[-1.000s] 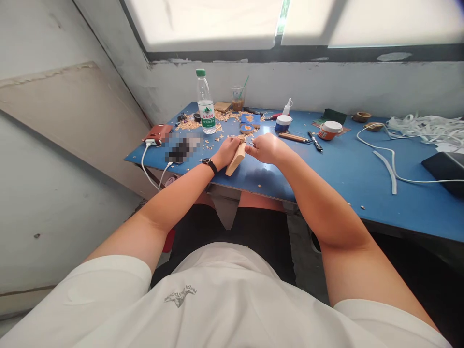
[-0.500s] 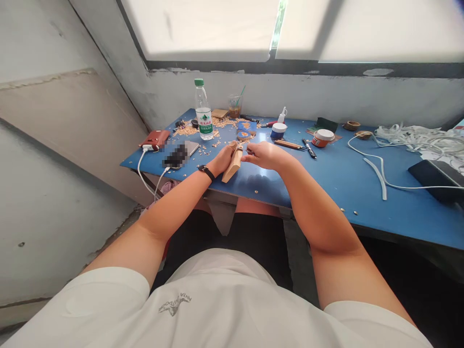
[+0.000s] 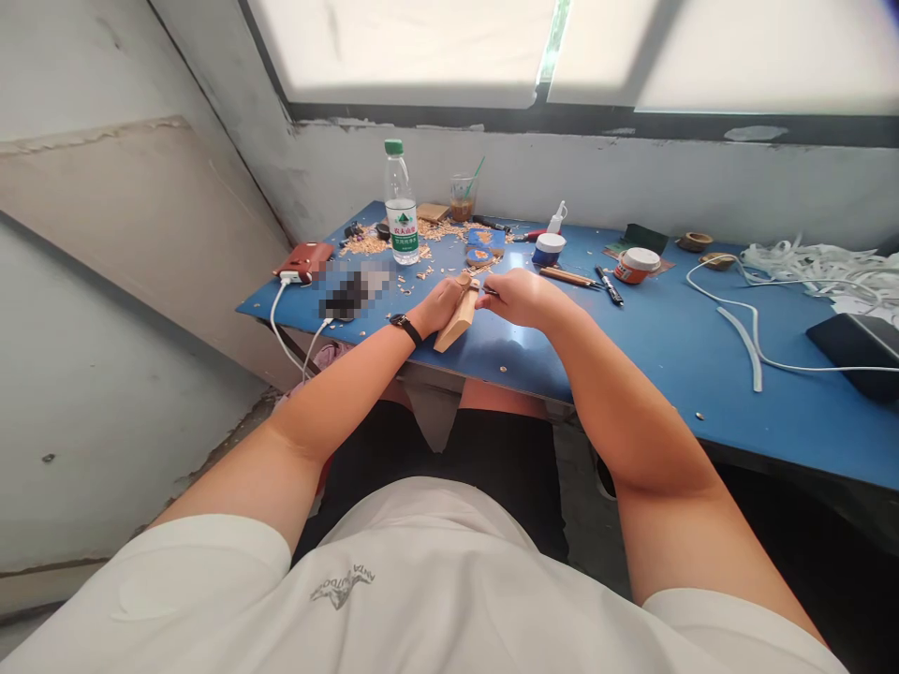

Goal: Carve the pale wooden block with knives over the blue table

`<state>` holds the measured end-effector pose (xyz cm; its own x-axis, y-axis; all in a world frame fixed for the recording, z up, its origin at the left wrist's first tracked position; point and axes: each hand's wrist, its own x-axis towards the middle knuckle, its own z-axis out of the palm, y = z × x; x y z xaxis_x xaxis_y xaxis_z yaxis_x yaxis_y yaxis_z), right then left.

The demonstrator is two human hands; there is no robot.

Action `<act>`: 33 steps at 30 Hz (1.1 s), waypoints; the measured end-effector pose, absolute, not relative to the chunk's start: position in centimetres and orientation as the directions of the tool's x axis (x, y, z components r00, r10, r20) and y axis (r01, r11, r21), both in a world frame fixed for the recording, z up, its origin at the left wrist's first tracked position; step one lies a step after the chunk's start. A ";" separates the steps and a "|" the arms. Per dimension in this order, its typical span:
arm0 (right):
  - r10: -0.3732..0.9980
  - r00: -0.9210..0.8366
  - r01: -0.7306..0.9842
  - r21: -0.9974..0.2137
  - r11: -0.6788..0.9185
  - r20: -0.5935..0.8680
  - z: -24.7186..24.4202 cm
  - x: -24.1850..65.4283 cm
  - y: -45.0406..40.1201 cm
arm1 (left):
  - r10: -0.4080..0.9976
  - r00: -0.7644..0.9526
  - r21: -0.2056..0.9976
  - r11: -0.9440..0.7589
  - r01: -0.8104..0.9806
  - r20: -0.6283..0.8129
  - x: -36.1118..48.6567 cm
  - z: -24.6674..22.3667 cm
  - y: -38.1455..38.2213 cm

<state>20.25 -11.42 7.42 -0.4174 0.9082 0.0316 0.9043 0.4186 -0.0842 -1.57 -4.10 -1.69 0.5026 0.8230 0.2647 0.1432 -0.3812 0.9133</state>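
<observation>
Closest in, the left hand (image 3: pixel 436 307) is wrapped around a pale wood block (image 3: pixel 458 321), holding it tilted over the near edge of the blue table (image 3: pixel 632 346), upper end pointing away. The right hand (image 3: pixel 518 295) is closed right beside that upper end, gripping what looks like a small carving knife (image 3: pixel 487 291); only a dark sliver shows between the two hands.

What worries me: the left thumb sits just beside where the tool meets the wood, so a slip off the grain could run straight into it. The block also hangs partly past the table edge, so a loose grip might drop it into the lap.

Farther back are scattered wood shavings (image 3: pixel 365 245), a water bottle (image 3: pixel 402 203), a plastic cup (image 3: pixel 462 196) with a straw, a white-lidded jar (image 3: pixel 549 249), a second jar (image 3: pixel 638 265), and a white cable (image 3: pixel 755 332) off to the right.

Hard to make out: the blade itself is hidden by the fingers, the carved end is too small to read, and one patch on the table is blurred.
</observation>
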 end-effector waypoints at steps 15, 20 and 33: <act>0.908 -0.418 0.906 -0.056 0.419 0.033 6.4 20.7 -9.9 | 0.870 0.431 0.928 -0.336 0.161 0.241 -1.2 -1.8 -3.5; 0.903 -0.427 0.903 -0.035 0.429 0.043 5.8 20.8 -9.5 | 0.879 0.411 0.914 -0.348 0.208 0.241 -1.0 -1.9 -3.0; 0.892 -0.442 0.890 -0.077 0.449 0.093 5.0 21.4 -8.7 | 0.893 0.392 0.933 -0.312 0.181 0.222 -0.7 -1.1 -3.9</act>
